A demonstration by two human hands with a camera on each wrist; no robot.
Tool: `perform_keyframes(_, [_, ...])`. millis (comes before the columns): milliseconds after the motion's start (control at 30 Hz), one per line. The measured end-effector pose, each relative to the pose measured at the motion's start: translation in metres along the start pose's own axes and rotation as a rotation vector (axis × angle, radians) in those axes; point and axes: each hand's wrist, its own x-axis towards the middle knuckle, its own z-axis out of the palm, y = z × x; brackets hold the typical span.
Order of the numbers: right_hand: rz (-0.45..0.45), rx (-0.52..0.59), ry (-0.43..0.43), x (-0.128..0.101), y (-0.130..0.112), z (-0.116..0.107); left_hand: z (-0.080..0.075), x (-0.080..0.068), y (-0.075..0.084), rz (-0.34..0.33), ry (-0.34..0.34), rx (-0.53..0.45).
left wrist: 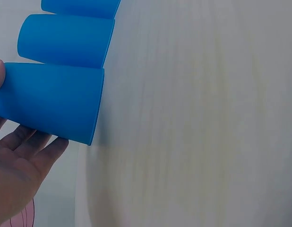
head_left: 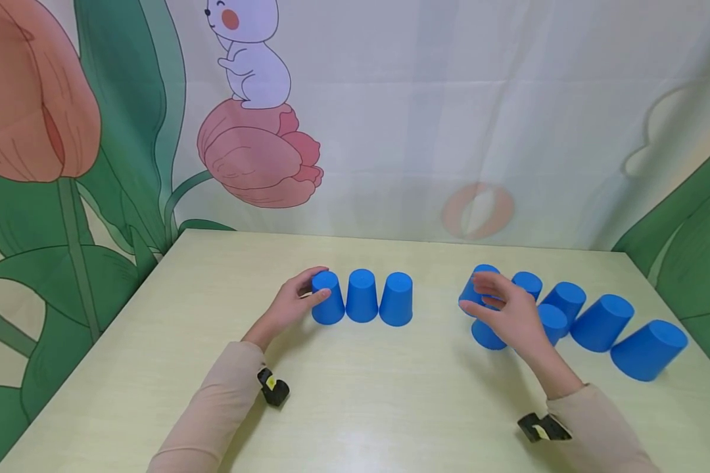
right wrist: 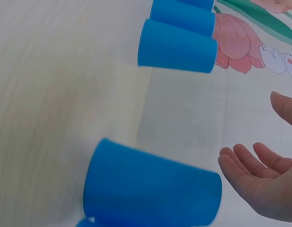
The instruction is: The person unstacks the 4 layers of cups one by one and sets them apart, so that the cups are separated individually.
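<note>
Three blue cups stand upside down in a tidy row near the middle of the counter (head_left: pixel 213 355), touching side by side. The left hand (head_left: pixel 290 303) curls its grip around the leftmost cup (head_left: pixel 328 299), at the row's left end. Toward the right edge lies a looser cluster of seven more cups (head_left: pixel 600 322), some tilted. The right hand (head_left: pixel 509 312) hovers over that cluster, grip open with fingers spread, close to the nearest cup (head_left: pixel 476 284) but holding nothing. By my reading, the row is only begun and most cups are left to place.
</note>
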Motion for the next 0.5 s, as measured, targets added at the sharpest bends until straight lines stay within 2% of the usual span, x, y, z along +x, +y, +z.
perform_keyframes(167, [0.022, -0.005, -0.062, 0.001, -0.016, 0.009, 0.0, 0.0, -0.001, 0.01, -0.001, -0.003])
perform_keyframes(500, [-0.01, 0.021, -0.099, 0.017, -0.013, 0.039, 0.001, 0.0, 0.0, 0.013, 0.004, -0.006])
